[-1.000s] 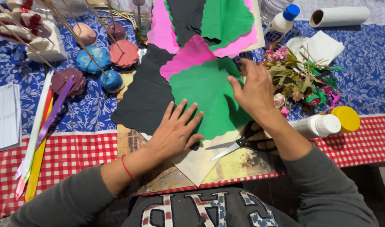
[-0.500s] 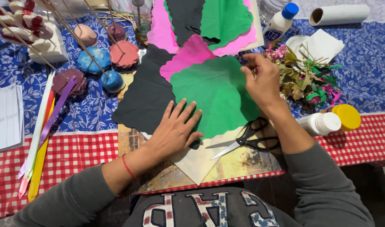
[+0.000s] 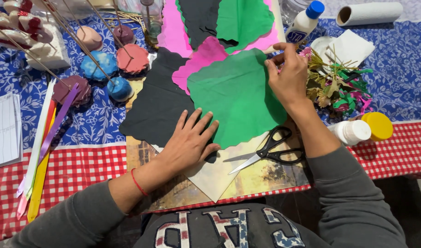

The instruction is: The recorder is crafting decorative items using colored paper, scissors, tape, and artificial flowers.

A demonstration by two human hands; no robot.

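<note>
1. The left hand (image 3: 189, 140) lay flat, fingers spread, pressing the near edge of the green sheet (image 3: 235, 98) where it overlapped the black sheet (image 3: 157, 108). Its position matched that of a second ago; it gripped nothing.
2. The scissors (image 3: 270, 151), black-handled with steel blades, lay closed just nearer than the right hand, on a printed board (image 3: 210, 177). A second ago the right forearm covered them; they were now fully exposed.
3. The right hand (image 3: 291, 76) had moved from the green sheet's middle to its far right corner. The fingers were curled and the fingertips pinched the sheet's edge. Judgement: the hand had gone from smoothing the sheet to taking hold of its corner.
4. The green sheet was thin, matte, scallop-edged and lay flat between the two hands.
5. A pink sheet (image 3: 199, 59), likewise scalloped, lay beyond the left hand, partly under the green one.
6. Right of the right hand lay a tangle of dried sprigs (image 3: 334, 87); nearer, a white bottle (image 3: 350, 132) on its side and a yellow cap (image 3: 379, 125).
7. Far beyond the left hand stood round, ruffled paper shapes on sticks (image 3: 132, 57).
</note>
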